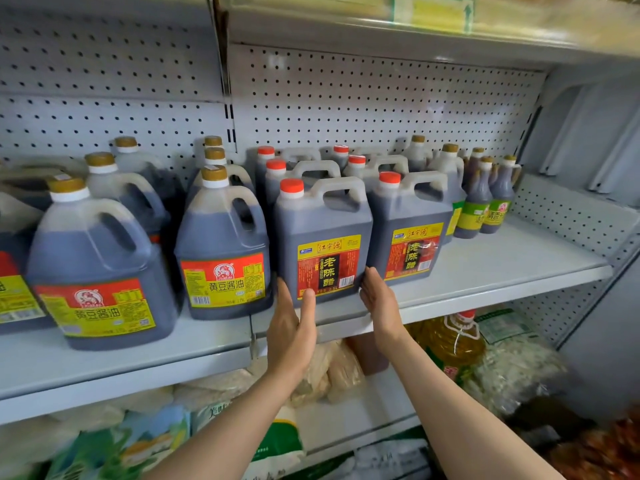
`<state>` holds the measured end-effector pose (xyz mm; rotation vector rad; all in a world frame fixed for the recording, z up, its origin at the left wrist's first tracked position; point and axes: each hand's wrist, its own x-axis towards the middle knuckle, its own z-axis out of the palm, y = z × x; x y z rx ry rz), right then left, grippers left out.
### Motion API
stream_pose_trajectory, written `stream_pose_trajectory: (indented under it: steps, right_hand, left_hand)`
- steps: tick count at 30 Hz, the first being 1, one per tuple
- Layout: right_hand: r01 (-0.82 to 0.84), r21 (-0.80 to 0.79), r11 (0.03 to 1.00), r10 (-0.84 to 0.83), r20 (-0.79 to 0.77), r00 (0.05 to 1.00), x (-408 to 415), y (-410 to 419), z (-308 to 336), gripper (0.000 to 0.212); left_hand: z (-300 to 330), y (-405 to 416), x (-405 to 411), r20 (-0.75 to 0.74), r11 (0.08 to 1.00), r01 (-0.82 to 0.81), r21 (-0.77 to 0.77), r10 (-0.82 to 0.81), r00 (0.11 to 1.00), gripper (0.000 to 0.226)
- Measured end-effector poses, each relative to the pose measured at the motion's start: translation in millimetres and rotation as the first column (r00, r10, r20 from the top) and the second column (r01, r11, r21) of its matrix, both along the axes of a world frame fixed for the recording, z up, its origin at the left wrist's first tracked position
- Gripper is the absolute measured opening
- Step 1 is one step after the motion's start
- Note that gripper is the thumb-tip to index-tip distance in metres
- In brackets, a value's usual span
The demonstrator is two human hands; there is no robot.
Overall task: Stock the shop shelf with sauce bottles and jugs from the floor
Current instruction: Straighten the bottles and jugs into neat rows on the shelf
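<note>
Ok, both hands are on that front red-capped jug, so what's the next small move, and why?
Probably slide the front red-capped jug a little further back. Its base sits at the lip of the shelf, with the left hand and right hand on its lower corners. Then let go, once its label lines up with the red-capped jug on the right.

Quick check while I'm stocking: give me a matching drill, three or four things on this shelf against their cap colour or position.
Things:
1. Square vinegar jug between both hands
2. Round soy sauce jug
3. Small green-label bottle
4. Cooking oil bottle

Features:
A. On the shelf below, yellow contents
B. Red cap, flat handle on top
C. Far right of the row, slim neck
D. Gold cap, loop handle at the side

Pairs: 1-B, 2-D, 3-C, 4-A
</note>
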<state>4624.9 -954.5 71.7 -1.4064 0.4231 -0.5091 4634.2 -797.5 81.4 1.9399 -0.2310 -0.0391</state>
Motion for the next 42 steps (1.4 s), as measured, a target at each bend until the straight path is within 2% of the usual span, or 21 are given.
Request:
stream_pose_trajectory:
  steps: [8, 10, 11, 13, 16, 17, 19, 20, 22, 25, 28, 29, 32, 34, 36, 38, 40, 42]
  right_hand:
    - [0.022, -0.012, 1.000, -0.022, -0.041, 0.999, -8.8, 4.4, 11.3, 0.026]
    - [0.109, -0.107, 0.988, -0.114, -0.044, 0.993, -17.5, 4.2, 25.5, 0.036]
    - [0.181, -0.186, 0.966, -0.186, -0.009, 0.982, -24.1, 4.9, 39.3, 0.039]
    - [0.308, -0.337, 0.890, -0.281, 0.125, 0.951, -35.8, 4.3, 78.8, 0.032]
    - [0.326, -0.446, 0.834, -0.224, 0.267, 0.937, -30.7, -5.8, 144.4, 0.030]
    - [0.298, -0.505, 0.810, -0.177, 0.275, 0.945, -22.1, -12.0, 162.8, 0.033]
    - [0.218, -0.621, 0.753, -0.083, 0.239, 0.967, -1.6, -23.8, 197.9, 0.030]
    - [0.155, -0.660, 0.736, -0.027, 0.200, 0.980, 9.0, -26.9, 215.4, 0.026]
    - [-0.003, -0.704, 0.710, 0.057, 0.053, 0.997, 32.0, -31.0, 242.4, 0.021]
    - [-0.190, -0.716, 0.672, 0.063, -0.201, 0.978, 84.5, -41.7, 256.9, 0.033]
    - [-0.385, -0.565, 0.730, 0.143, -0.424, 0.894, 125.9, -50.9, 251.7, 0.059]
    - [-0.417, -0.495, 0.762, 0.178, -0.459, 0.870, 135.2, -51.8, 247.4, 0.058]
    - [-0.451, -0.344, 0.823, 0.258, -0.482, 0.837, 144.3, -48.1, 238.8, 0.034]
    - [-0.458, -0.314, 0.832, 0.280, -0.476, 0.834, 152.1, -51.6, 233.4, 0.030]
    - [-0.496, -0.268, 0.826, 0.343, -0.460, 0.819, 156.0, -51.9, 232.2, 0.045]
    - [-0.481, -0.271, 0.834, 0.329, -0.454, 0.828, 163.3, -53.6, 230.1, 0.065]
    - [-0.472, -0.297, 0.830, 0.317, -0.444, 0.838, 165.2, -52.8, 229.3, 0.068]
    - [-0.464, -0.309, 0.830, 0.300, -0.453, 0.839, 170.0, -55.5, 227.8, 0.063]
  left_hand:
    - [11.0, 11.2, 1.3, -0.020, 0.999, 0.049, -0.003, -0.049, 0.999, 0.080]
    - [28.5, 19.9, 0.5, 0.061, 0.999, 0.028, -0.028, -0.027, 0.998, 0.081]
    - [44.1, 24.4, 0.2, 0.134, 0.998, -0.006, -0.070, 0.015, 0.991, 0.074]
    - [81.4, 32.0, 8.3, 0.278, 0.986, -0.069, -0.154, 0.110, 0.954, 0.055]
    - [137.1, 34.2, 42.4, 0.420, 0.963, 0.005, -0.270, 0.113, 0.900, 0.039]
    - [152.3, 31.4, 58.7, 0.454, 0.968, 0.020, -0.251, 0.100, 0.885, 0.037]
    - [183.1, 20.5, 92.8, 0.503, 0.993, -0.016, -0.119, 0.074, 0.861, 0.043]
    - [198.2, 12.5, 108.0, 0.478, 0.998, -0.024, -0.061, 0.051, 0.877, 0.048]
    - [217.4, -4.9, 135.0, 0.294, 0.999, 0.016, -0.029, -0.007, 0.956, 0.057]
    - [218.5, -26.3, 169.5, 0.059, 0.997, 0.068, 0.049, -0.070, 0.996, 0.070]
    - [209.9, -38.4, 188.6, -0.036, 0.994, 0.073, 0.085, -0.070, 0.997, 0.073]
    - [206.2, -40.8, 191.9, -0.066, 0.993, 0.084, 0.086, -0.079, 0.995, 0.071]
    - [195.8, -42.9, 194.3, -0.075, 0.988, 0.096, 0.119, -0.088, 0.993, 0.063]
    - [191.1, -41.1, 197.4, -0.051, 0.982, 0.117, 0.150, -0.110, 0.993, 0.063]
    - [186.4, -38.8, 203.1, -0.063, 0.984, 0.110, 0.138, -0.102, 0.993, 0.061]
    - [186.1, -36.9, 207.2, -0.115, 0.993, 0.105, 0.058, -0.098, 0.989, 0.056]
    - [190.2, -36.9, 206.2, -0.196, 0.995, 0.085, -0.046, -0.093, 0.976, 0.054]
    - [194.2, -37.9, 205.5, -0.251, 0.994, 0.067, -0.081, -0.086, 0.964, 0.054]
